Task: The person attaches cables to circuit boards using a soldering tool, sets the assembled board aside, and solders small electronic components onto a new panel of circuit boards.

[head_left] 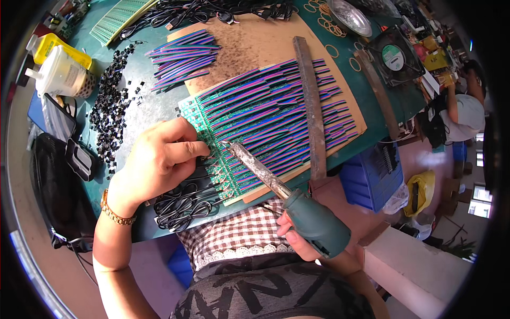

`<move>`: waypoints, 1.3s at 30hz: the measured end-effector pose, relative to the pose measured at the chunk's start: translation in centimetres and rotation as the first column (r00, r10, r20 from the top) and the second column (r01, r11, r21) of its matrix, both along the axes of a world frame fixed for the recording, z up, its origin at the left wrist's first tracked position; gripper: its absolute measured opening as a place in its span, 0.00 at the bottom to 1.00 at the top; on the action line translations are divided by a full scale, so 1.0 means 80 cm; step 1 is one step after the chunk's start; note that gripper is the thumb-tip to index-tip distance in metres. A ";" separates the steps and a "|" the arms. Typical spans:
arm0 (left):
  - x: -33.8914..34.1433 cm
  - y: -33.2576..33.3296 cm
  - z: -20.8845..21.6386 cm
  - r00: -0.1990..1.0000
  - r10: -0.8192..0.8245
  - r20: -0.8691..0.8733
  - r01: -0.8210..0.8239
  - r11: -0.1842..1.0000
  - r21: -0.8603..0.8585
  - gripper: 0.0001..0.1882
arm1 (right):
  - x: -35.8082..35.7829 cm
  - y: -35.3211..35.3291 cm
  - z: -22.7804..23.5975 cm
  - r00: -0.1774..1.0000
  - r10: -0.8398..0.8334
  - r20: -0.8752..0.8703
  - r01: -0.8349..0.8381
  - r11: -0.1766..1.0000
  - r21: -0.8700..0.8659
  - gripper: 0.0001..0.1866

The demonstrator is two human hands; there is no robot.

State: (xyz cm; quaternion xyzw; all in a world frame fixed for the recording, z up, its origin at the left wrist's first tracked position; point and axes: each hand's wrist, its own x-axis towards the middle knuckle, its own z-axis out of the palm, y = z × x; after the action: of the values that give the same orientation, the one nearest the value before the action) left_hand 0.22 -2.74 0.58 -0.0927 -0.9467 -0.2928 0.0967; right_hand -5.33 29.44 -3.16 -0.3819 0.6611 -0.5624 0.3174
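Note:
My right hand (298,240) is closed round a soldering iron (313,223) with a thick dark green handle and a worn metal barrel. Its tip meets the left edge of a green circuit board panel (229,183). My left hand (164,154) pinches at that same edge, just left of the tip; what its fingertips hold is hidden. Rows of multicoloured flat wires (265,111) run rightward from the panel. Below my left hand, coiled black cables (183,210) lie with several ends on the panel's edge. A metal bar (309,106) lies across the wires.
Loose small black connectors (109,106) are heaped at left, near a lidded plastic cup (66,74). A bundle of flat wires (183,58) lies on the brown board (249,42). At right are a black fan (394,56), a second bar (378,95) and a blue crate (366,178) below.

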 end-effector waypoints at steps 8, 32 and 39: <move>0.003 0.007 -0.009 0.997 0.048 -0.052 -0.043 0.995 0.088 0.14 | 0.003 -0.008 -0.006 0.925 -0.017 -0.380 0.024 1.000 0.015 0.13; -0.007 -0.003 0.004 0.996 -0.091 -0.017 0.088 0.990 -0.113 0.15 | 0.003 -0.021 0.035 0.995 -0.073 -0.068 0.083 0.984 0.160 0.05; -0.006 -0.001 0.001 0.996 -0.082 -0.023 0.079 0.991 -0.109 0.15 | 0.000 -0.015 0.021 0.966 -0.053 -0.253 0.079 0.992 0.094 0.15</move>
State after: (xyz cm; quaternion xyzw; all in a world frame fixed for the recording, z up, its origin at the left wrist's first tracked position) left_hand -0.22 -2.86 0.69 -0.1401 -0.9553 -0.2435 0.0927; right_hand -5.29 28.23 -1.48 -0.4107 0.7363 -0.4851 0.2322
